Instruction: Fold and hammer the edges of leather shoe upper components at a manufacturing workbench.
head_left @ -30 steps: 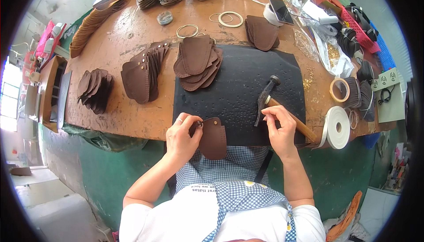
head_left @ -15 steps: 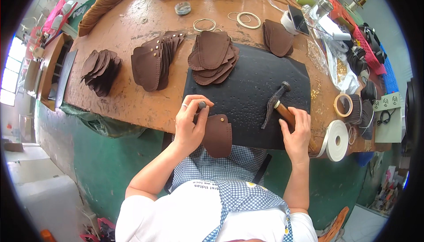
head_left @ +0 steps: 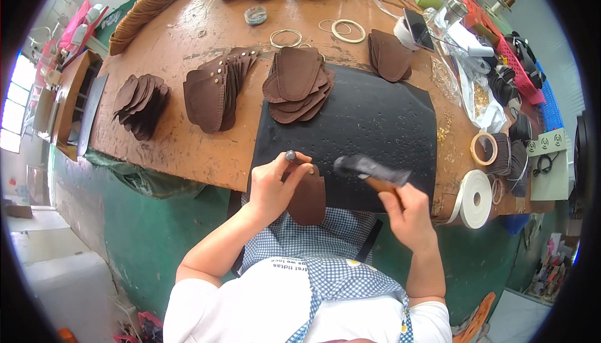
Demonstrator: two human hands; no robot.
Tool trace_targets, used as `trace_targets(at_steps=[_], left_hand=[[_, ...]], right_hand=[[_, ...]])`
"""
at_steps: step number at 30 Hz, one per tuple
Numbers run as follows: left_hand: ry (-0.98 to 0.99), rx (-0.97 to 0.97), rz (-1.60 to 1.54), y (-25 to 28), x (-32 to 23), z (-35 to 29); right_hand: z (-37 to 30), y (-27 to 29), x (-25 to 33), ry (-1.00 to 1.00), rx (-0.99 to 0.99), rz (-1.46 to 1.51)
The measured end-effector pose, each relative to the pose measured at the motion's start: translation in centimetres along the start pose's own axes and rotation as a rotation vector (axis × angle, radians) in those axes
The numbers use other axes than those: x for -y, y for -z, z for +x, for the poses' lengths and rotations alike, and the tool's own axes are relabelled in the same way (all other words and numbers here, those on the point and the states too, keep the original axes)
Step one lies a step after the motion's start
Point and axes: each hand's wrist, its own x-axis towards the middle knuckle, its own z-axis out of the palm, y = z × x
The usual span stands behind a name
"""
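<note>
Dark brown: leather piece [head_left: 307,204], its edge dotted, its stud [head_left: 311,171] brass-coloured. Hammer [head_left: 374,169]: dark grey head, brown handle. Mat [head_left: 388,117]: black, speckled. Tabletop [head_left: 181,146]: orange-brown, with darker scuffs. Apron [head_left: 300,240]: blue-and-white check. Shirt [head_left: 210,312]: white. Floor [head_left: 153,230]: green. Basket [head_left: 521,71]: pink. Tape roll [head_left: 467,206]: white.

Black lettering [head_left: 290,262] on white cloth [head_left: 275,290]

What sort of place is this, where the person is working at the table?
It is probably a small leather-goods workshop: stacks of matching brown pieces lie on the worn worktable, the right hand grips a hammer, and the black mat is dotted with small pits.
</note>
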Motion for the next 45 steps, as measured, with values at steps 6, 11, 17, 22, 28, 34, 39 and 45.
trace_targets(at_steps=[6,11,17,22,28,34,39,45], left_hand=[[-0.063,0.048,0.076,-0.8,0.9,0.0],[-0.198,0.038,0.212,-1.1,0.8,0.0],[-0.309,-0.014,0.305,-1.6,1.1,-0.6],[-0.351,-0.072,0.298,-1.8,1.3,-0.7],[-0.42,-0.039,0.356,-1.2,0.3,-0.5],[-0.351,-0.082,0.292,-2.0,1.5,-1.1],[-0.446,-0.053,0.346,-1.6,1.1,-0.7],[-0.311,-0.054,0.296,-2.0,1.0,-1.0]], right_hand=[[-0.2,-0.7,0.9,0.022,0.096,-0.038],[-0.1,-0.8,0.3,0.034,0.099,-0.065],[0.6,-0.7,0.8,0.055,0.109,-0.114],[2.0,2.1,5.8,0.216,0.011,0.001],[2.7,0.7,5.5,0.4,0.115,-0.213],[3.5,2.5,8.5,0.516,-0.186,-0.079],[2.2,2.4,8.9,0.483,-0.161,-0.04],[1.6,0.1,4.3,0.285,-0.05,-0.116]])
